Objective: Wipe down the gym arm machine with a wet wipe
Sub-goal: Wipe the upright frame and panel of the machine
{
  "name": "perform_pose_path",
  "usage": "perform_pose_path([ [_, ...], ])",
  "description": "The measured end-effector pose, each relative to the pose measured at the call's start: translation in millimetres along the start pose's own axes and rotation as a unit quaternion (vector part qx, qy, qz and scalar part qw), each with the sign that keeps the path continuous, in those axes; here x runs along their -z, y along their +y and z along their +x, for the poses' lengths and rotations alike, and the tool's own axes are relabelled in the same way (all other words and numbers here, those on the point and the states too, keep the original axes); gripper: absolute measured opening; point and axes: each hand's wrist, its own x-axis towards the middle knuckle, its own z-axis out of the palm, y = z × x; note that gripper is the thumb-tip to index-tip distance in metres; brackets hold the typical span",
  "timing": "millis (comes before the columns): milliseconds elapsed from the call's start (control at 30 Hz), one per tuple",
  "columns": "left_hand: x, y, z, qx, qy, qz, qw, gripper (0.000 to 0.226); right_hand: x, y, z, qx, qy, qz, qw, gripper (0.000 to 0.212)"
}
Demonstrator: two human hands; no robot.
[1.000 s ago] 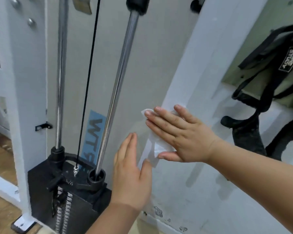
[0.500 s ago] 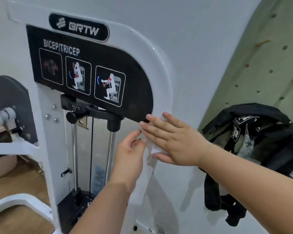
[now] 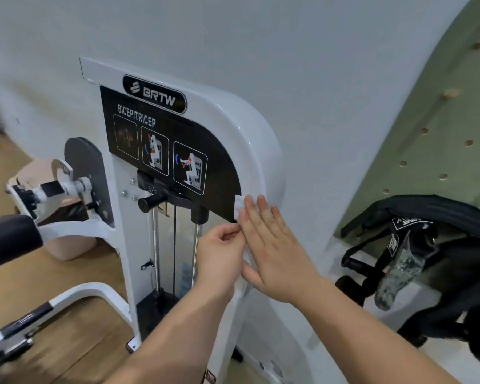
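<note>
Under right hand (image 3: pixel 272 253), wipe (image 3: pixel 239 203) upright

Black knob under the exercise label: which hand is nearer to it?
Left. The left hand sits right of and below the black knob; the right hand lies farther right, flat on the wet wipe.

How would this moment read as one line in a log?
step: wiping | right hand flat, pressing wet wipe on machine frame | left hand curled at wipe's edge, grip unclear
</note>
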Motion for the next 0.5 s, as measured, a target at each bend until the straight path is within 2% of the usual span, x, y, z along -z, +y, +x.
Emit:
perform_pose_path([
  [267,35,3,32,-0.018,-0.075,0.069,0.995,0.013,-8,-32,9,-0.109,-0.047,-0.035,0.992,0.087],
  [400,80,10,50,-0.032,-0.15,0.073,0.986,0.014,-16,-63,26,-0.175,-0.027,-0.056,0.983,0.08],
  [500,120,25,76,-0.063,-0.187,0.11,0.974,0.018,-27,-90,52,-0.2,-0.009,0.009,0.98,0.071],
])
